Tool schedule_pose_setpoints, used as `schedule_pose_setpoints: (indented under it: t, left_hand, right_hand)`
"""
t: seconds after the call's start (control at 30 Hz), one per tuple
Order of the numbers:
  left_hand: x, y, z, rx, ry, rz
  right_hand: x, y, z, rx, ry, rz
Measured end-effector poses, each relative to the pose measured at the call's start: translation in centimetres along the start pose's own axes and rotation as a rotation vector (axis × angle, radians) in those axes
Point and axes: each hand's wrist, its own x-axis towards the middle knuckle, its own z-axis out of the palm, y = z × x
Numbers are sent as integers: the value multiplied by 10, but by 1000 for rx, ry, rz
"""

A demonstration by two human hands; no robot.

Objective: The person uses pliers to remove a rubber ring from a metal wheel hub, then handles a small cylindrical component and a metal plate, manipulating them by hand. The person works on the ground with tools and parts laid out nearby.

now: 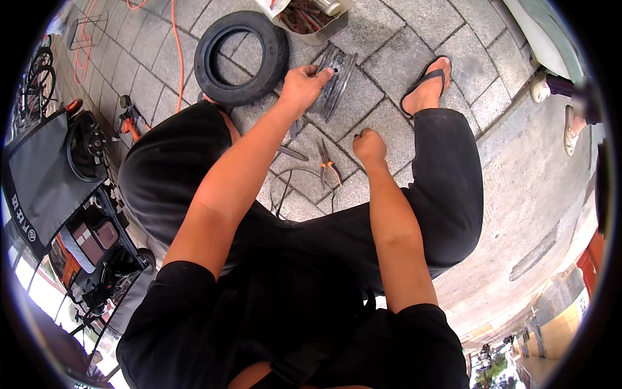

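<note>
My left hand (302,88) grips the edge of a scuffed dark metal wheel rim (332,91), thumb pressed against its hub and fingers behind it. The rim stands on edge over the paving. Closed into a fist, my right hand (370,148) is to the right and nearer to me, apart from the rim. A small dark tip shows at its fingers, too small to name. Between my legs lie pliers (324,161) with orange-and-black handles, a dark flat metal bar (293,153) and a thin black loop of cord (280,202). A black tyre (275,58) lies just left of the rim.
A pale bin (317,37) of tools and parts stands beyond the rim. An orange hose (173,52) runs over the paving at the left, near an orange power tool (129,123). A parked scooter (84,155) is on the left; another person's feet (570,129) are at the right.
</note>
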Motion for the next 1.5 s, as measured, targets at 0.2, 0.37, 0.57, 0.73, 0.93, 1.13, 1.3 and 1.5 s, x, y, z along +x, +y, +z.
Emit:
schedule_pose_setpoints:
  t: [0.2, 0.37, 0.57, 0.73, 0.93, 1.13, 1.3, 1.5]
  left_hand:
    - [5, 10, 1, 13, -124, -107]
    - [-14, -17, -8, -293, -225, -257]
    - [-83, -9, -16, -543, -262, -131]
    - [-163, 19, -55, -532, -307, 216]
    - [-210, 51, -113, -677, -423, 436]
    - [-223, 85, -174, -378, -414, 553]
    - [-215, 83, -192, -682, -544, 463]
    - [-237, 93, -179, -944, -565, 421]
  right_hand:
    - [3, -29, -2, 428, 127, -104]
    - [-6, -89, -66, 1416, -219, 5]
    - [-63, -118, -79, 1257, 23, -262]
    - [-154, -147, -161, 821, 271, -392]
    - [-245, -166, -214, 961, 46, -667]
    - [-301, -188, -234, 924, 27, -845]
    - [-322, -209, -226, 911, 108, -983]
    - [-328, -228, -216, 868, 156, -957]
